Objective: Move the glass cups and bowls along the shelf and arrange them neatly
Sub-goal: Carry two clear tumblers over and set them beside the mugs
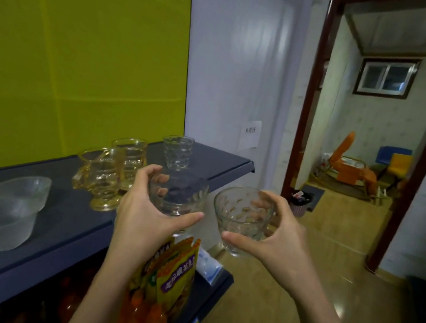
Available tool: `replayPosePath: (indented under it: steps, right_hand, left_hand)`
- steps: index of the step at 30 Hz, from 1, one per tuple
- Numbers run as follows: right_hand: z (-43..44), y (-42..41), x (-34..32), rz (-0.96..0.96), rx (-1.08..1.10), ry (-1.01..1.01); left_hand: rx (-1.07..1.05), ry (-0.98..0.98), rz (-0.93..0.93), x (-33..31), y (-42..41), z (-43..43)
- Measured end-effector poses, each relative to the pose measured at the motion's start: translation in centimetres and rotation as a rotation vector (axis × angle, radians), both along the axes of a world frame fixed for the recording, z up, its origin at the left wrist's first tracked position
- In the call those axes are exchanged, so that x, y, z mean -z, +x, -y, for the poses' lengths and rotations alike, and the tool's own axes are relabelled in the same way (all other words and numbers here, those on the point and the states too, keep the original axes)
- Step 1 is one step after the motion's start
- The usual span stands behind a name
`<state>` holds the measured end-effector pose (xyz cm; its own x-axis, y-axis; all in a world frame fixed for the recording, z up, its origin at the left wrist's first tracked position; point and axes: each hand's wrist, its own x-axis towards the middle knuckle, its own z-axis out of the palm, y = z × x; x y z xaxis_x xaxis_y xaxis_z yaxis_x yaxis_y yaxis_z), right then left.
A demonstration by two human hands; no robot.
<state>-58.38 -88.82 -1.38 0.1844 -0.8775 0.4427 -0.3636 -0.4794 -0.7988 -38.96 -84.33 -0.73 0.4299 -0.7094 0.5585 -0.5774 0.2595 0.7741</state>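
Head view: a glass cup [241,218] in each hand

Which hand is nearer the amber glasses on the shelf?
Left. The left hand, holding a clear cup, sits just right of the amber glasses. The right hand, holding another clear cup, is farther right, off the shelf edge.

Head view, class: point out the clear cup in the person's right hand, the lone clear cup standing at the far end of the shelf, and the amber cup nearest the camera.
Held clear cup [239,219], head view, front wall.
Far clear cup [177,154], head view, patterned side.
Nearest amber cup [105,179], head view, ribbed body.
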Motion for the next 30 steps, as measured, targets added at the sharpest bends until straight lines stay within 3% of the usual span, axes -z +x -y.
replayPosePath:
  steps: [5, 17, 30]
  right_hand:
    - [8.1, 1.3, -1.3, 0.009, -0.094, -0.002]
    - [23.5, 4.9, -0.7, 0.284, -0.404, 0.084]
    - [33.8, 10.2, -0.4, 0.115, -0.718, 0.134]
  left_hand:
    - [-0.096, -0.04, 0.017, -0.2, 0.0, 6.1]
    - [-0.395, -0.002, 0.069, -0.2, 0.0, 14.9]
    - [-0.787, 0.025, 0.034, 0.4, -0.3, 20.8]
